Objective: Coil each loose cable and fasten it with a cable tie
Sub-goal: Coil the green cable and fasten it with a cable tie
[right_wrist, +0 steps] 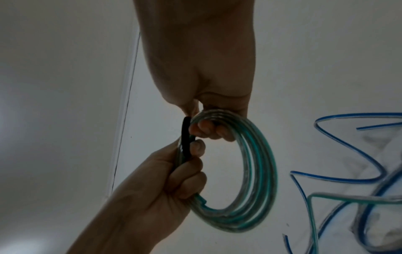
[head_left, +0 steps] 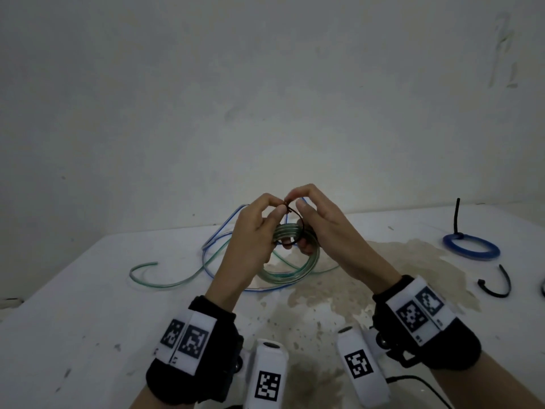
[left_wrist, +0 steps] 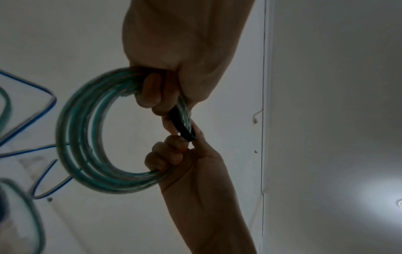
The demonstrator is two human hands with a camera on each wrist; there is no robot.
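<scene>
Green cable coil (head_left: 290, 231) is held above the desk (head_left: 88, 290) between both hands
The coil is clamped by the left hand (head_left: 250, 231) and right hand (head_left: 321, 222), and a black cable tie (left_wrist: 181, 124) looped round it is pinched by fingertips of both

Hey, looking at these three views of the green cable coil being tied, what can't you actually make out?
- Whether the black cable tie is locked: head view, the fingertips of the left hand and right hand cover its ends.
- Far-right object: head view, cut off by the frame edge.
- Loose green and blue cables: right wrist view, blurred.
- Green coil turn count: left wrist view, motion blur.
</scene>
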